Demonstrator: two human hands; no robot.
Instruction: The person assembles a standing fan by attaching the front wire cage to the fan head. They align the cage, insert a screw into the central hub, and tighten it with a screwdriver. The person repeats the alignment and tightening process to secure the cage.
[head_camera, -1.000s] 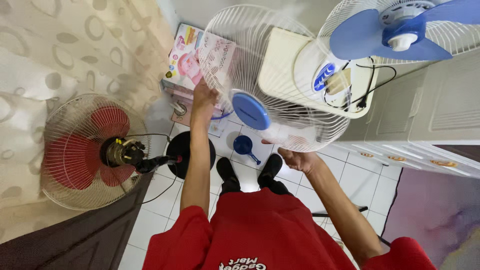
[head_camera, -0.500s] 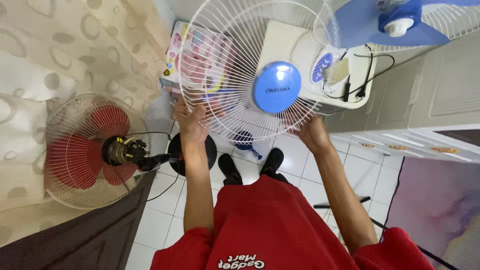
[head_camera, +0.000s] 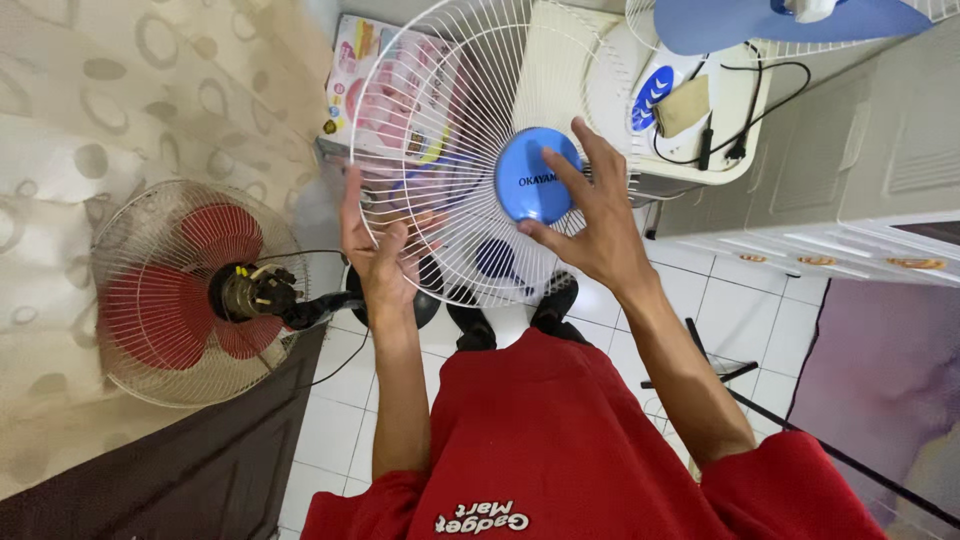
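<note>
I hold a round white wire fan guard (head_camera: 440, 130) upright in front of me, its blue centre cap (head_camera: 527, 185) facing me. My left hand (head_camera: 372, 250) grips the guard's lower left rim. My right hand (head_camera: 590, 215) rests spread over the front of the guard, fingers on the blue cap. Below me are my red shirt and black shoes on white floor tiles.
A red-bladed fan (head_camera: 190, 290) without its front guard lies at the left on a dark stand, beside a patterned curtain. A blue-bladed fan (head_camera: 760, 20) is at the top right above a white cabinet (head_camera: 850, 160). A colourful box (head_camera: 350, 70) stands behind the guard.
The guard has been turned to face me and drawn closer. My right hand moved from its lower right rim up onto the blue centre cap. My left hand stayed on the left rim.
</note>
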